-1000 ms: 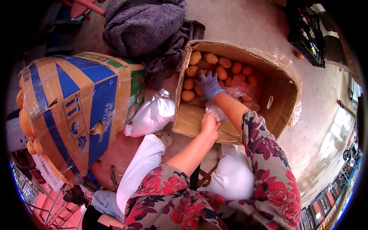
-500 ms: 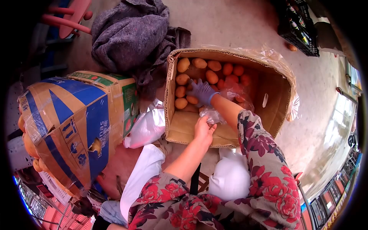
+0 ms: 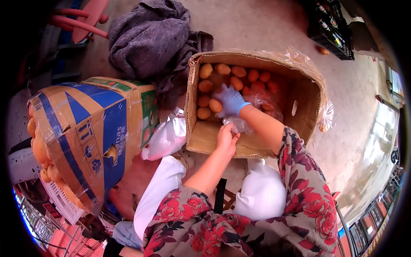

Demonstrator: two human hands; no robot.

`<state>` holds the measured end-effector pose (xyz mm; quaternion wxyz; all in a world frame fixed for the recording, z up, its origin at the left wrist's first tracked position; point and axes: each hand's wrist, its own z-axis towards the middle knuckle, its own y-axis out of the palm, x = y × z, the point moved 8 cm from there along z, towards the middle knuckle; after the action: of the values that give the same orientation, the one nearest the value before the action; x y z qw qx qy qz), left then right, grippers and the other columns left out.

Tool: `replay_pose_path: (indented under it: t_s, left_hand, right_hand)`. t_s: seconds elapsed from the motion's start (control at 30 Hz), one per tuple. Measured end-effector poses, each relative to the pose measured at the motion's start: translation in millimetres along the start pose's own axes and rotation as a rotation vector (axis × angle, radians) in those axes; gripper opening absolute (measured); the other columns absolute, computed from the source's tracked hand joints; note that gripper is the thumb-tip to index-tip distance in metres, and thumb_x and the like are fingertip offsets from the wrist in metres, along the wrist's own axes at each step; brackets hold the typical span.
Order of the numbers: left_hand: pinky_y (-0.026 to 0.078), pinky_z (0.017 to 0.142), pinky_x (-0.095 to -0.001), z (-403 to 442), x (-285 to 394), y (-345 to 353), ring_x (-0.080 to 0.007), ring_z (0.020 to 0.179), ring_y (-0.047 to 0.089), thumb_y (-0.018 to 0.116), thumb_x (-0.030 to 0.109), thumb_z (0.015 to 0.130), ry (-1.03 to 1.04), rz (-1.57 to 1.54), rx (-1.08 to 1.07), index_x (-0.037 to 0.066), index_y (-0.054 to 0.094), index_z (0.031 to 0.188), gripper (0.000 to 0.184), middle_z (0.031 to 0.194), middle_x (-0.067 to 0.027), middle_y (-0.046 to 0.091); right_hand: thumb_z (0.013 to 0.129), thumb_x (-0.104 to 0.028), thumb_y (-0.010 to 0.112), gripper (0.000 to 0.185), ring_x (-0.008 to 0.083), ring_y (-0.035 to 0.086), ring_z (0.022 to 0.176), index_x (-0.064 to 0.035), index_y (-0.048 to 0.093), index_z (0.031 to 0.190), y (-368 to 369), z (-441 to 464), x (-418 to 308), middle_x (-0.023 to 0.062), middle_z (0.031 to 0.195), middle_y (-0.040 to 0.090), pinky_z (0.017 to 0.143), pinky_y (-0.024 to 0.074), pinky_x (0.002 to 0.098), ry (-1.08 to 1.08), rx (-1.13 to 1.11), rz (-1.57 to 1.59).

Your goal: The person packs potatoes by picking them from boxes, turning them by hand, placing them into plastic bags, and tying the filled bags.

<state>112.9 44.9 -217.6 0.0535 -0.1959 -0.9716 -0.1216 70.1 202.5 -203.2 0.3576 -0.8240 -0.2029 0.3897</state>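
Note:
An open cardboard box [image 3: 205, 141] stands in front of me with several orange-brown round fruits or vegetables [image 3: 205, 70] along its left and far sides. Inside it, my right hand [image 3: 232, 100], in a blue glove, has its fingers around one of these round items [image 3: 215, 106] at the left. My bare left hand [image 3: 227, 138] is closed on the edge of a clear plastic bag [image 3: 238, 124] over the near part of the box. Redder round items [image 3: 258, 88] lie beyond the bag, partly under plastic.
At left is a blue-striped carton [image 3: 92, 128] with round items at its end. A dark blanket [image 3: 147, 38] lies behind it, a white bag [image 3: 165, 137] beside it. A black crate [image 3: 329, 32] with bottles is at the far right, a red stool [image 3: 87, 21] far left.
My right hand has drawn slightly nearer, with a round item now lifted at its fingers. My left hand has stayed at the bag. The view has shifted.

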Motion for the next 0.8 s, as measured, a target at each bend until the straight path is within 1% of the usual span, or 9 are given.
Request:
replay_pose_path:
  t_s: [0.07,0.13,0.17,0.27,0.37,0.43,0.63,0.73,0.8]
  left_hand:
    - [0.041,0.07,-0.0293,-9.6,13.3,10.5,-0.0132,0.079,0.048,0.053,0.012,0.081,0.122,0.121,-0.076,0.009,0.044,0.119,0.039,0.091,-0.0008,0.051]
    - [0.039,0.069,-0.0259,-19.2,23.9,13.8,-0.0115,0.081,0.046,0.054,0.01,0.076,0.245,0.254,-0.027,0.009,0.032,0.131,0.059,0.1,-0.0021,0.048]
    - [0.038,0.073,-0.026,-32.8,35.1,20.1,-0.012,0.086,0.046,0.055,0.014,0.079,0.324,0.29,-0.043,0.009,0.03,0.134,0.06,0.106,-0.0045,0.046]
    - [0.036,0.083,-0.0269,-110.8,77.4,52.1,-0.0144,0.099,0.045,0.055,0.028,0.086,0.535,0.277,-0.322,0.011,0.025,0.138,0.062,0.123,-0.0085,0.04]
    - [0.032,0.095,-0.0315,-210.1,98.8,72.4,-0.0167,0.113,0.042,0.044,0.048,0.09,0.667,0.284,-0.671,0.011,0.026,0.138,0.063,0.132,-0.0051,0.039]
    - [0.032,0.098,-0.0358,-255.8,96.6,81.1,-0.0173,0.115,0.043,0.035,0.054,0.09,0.657,0.156,-0.921,0.009,0.034,0.134,0.063,0.127,-0.0048,0.047]
    - [0.043,0.083,-0.0347,-308.3,77.6,-20.0,-0.019,0.11,0.05,0.04,0.063,0.083,0.658,0.072,-0.703,0.013,0.046,0.123,0.065,0.119,-0.0031,0.052]
    - [0.048,0.087,-0.035,-299.3,43.4,-65.2,-0.0207,0.105,0.055,0.044,0.04,0.092,0.64,0.02,-0.522,0.009,0.046,0.122,0.043,0.115,-0.0066,0.054]
    - [0.047,0.087,-0.0323,-299.7,28.0,-70.4,-0.0188,0.103,0.055,0.045,0.029,0.092,0.55,0.078,-0.624,0.007,0.047,0.121,0.036,0.113,-0.0065,0.055]
  right_hand:
    - [0.054,-0.041,0.077,0.069,0.0424,0.042,0.107,-0.0097,0.054,0.111,-46.0,-31.6,7.9,0.0226,0.113,0.048,0.092,0.0404,0.0442,0.045,0.24,0.291]
    - [0.064,-0.036,0.074,0.064,0.0267,0.046,0.108,-0.004,0.051,0.114,-77.2,-65.1,34.0,0.0143,0.11,0.051,0.09,0.0425,0.038,0.101,0.477,0.736]
    - [0.072,-0.039,0.067,0.063,0.0225,0.05,0.106,-0.005,0.047,0.12,-95.1,-86.4,17.1,0.0113,0.115,0.051,0.089,0.0445,0.0355,0.09,0.205,1.37]
    - [0.077,-0.046,0.058,0.065,0.0224,0.056,0.099,-0.0052,0.043,0.125,-149.0,-154.8,-24.5,0.0127,0.118,0.052,0.086,0.047,0.0341,0.02,0.189,1.951]
    - [0.077,-0.046,0.057,0.067,0.0254,0.058,0.096,-0.0046,0.041,0.127,-169.5,-190.0,-85.1,0.0142,0.121,0.051,0.083,0.0489,0.0372,-0.181,-0.11,1.917]
    - [0.078,-0.043,0.06,0.064,0.0174,0.056,0.092,-0.0045,0.042,0.125,-170.0,-207.8,-135.9,0.0085,0.112,0.053,0.079,0.0487,0.032,-0.143,-0.158,1.768]
    - [0.074,-0.045,0.066,0.067,0.0151,0.052,0.098,-0.0036,0.043,0.122,-166.1,-272.3,-252.9,0.0072,0.109,0.053,0.085,0.0433,0.0269,-0.142,-0.087,1.128]
    - [0.07,-0.041,0.07,0.068,0.0179,0.047,0.107,-0.0037,0.045,0.121,-128.6,-303.8,-277.4,0.0092,0.115,0.049,0.094,0.0366,0.0281,-0.373,-0.039,1.123]
    - [0.069,-0.04,0.071,0.069,0.0191,0.045,0.109,-0.0041,0.045,0.121,-110.1,-317.8,-270.8,0.009,0.116,0.047,0.096,0.0349,0.0284,-0.42,0.136,0.894]
